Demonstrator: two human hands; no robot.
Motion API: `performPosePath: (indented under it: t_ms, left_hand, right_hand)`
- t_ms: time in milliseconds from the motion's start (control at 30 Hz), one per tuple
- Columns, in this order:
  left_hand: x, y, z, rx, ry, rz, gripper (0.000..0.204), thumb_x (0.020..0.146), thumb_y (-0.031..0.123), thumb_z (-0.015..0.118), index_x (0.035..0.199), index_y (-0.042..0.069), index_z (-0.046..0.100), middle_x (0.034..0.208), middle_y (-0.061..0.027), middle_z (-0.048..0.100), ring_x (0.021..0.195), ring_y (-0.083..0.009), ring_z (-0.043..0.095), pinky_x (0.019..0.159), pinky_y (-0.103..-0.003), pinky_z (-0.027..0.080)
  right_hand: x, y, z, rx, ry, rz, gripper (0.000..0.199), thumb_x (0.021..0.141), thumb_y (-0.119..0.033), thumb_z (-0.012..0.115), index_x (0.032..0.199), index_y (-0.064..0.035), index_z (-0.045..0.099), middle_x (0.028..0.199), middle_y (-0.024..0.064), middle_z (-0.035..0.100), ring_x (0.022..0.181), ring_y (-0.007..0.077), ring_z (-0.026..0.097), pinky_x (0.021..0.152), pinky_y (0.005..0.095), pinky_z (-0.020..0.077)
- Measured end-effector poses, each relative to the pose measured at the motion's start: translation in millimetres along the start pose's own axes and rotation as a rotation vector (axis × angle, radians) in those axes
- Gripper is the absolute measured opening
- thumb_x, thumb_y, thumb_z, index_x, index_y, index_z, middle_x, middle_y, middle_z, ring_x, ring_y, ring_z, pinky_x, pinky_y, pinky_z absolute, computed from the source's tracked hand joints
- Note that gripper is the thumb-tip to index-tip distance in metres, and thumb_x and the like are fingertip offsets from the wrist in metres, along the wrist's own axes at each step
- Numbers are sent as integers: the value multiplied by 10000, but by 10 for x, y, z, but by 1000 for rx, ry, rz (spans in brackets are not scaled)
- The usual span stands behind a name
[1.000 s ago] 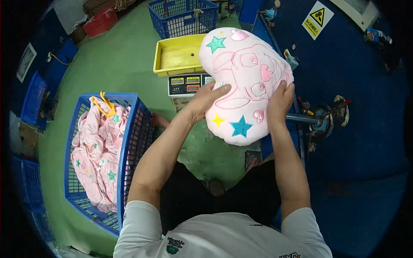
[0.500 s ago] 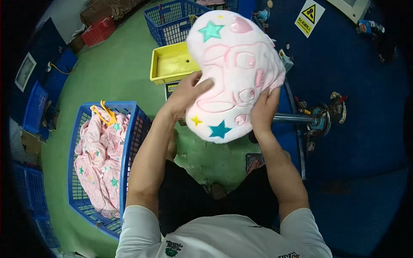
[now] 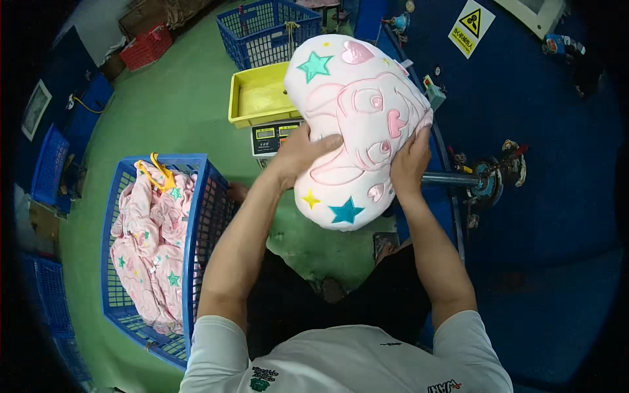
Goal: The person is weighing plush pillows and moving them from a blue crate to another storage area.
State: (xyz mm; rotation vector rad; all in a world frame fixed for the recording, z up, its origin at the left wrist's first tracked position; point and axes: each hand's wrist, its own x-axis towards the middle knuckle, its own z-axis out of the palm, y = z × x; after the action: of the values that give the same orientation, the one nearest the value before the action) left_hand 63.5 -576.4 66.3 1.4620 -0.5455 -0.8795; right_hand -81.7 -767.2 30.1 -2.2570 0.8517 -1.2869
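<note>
A plump pink plush pillow (image 3: 347, 118) hangs in front of me between my two hands, its stitched animal face turned up. Green and teal stars, a yellow star and pink hearts decorate its surface. My left hand (image 3: 304, 154) grips the left side, thumb pressed on top and other fingers hidden underneath. At the right edge, where the fabric gathers, my right hand (image 3: 411, 164) is closed on the pillow, its fingertips partly out of sight. Just right of that hand, a horizontal metal tube (image 3: 452, 178) juts from the blue machine (image 3: 524, 223).
To my left stands a blue plastic basket (image 3: 196, 242) of pink star-patterned plush pieces (image 3: 151, 249), with a yellow strap (image 3: 157, 175) on top. Beyond the pillow are a yellow tray (image 3: 252, 120), a digital scale (image 3: 267, 147) and another blue basket (image 3: 262, 49). Green floor (image 3: 164, 108) lies between them.
The pillow has come a little nearer to me and tilted, showing more of its face. Both hands have moved with it, still holding on. More of the scale shows now.
</note>
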Motion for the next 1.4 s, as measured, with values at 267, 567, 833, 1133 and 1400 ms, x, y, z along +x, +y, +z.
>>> performPosePath:
  t_ms: [267,567,833,1133,1400]
  left_hand:
    - [-187,-503,-140,71,21,62,712,815,180,786,1376,-101,449,1212,-264,636,1006,-292,678,843,-329,580]
    - [-957,-2135,498,177,-190,-124,472,845,144,774,1270,-1,633,1308,-127,648,1094,-217,635,957,-347,516]
    - [-441,-306,160,724,319,878,870,630,275,931,1386,75,551,1333,-136,604,1177,-299,591,1048,-436,448]
    - [-294,-1068,112,584,270,626,830,673,284,906,1369,47,523,1189,-140,600,1076,-301,574,960,-418,454]
    - [-1181,-2492,1023,248,6,116,609,806,191,820,1318,17,542,1147,-118,620,835,-216,567,749,-301,471]
  right_hand:
    - [-61,-56,-26,168,-76,14,291,1033,-216,512,1223,4,502,858,215,640,730,416,626,660,481,478]
    - [-170,-243,-166,-210,-473,-397,379,919,-426,671,995,-60,611,754,104,643,622,303,610,574,417,477]
    - [-56,69,-383,-291,-461,-693,476,805,-541,742,753,-83,622,731,48,631,574,222,565,550,336,458]
    - [-80,-125,-272,-400,-609,-615,580,800,-569,742,1082,-75,631,866,101,713,661,270,659,617,350,503]
    - [-36,-273,-236,-526,-864,-327,750,814,-627,701,1265,-49,540,868,193,727,700,350,706,697,435,544]
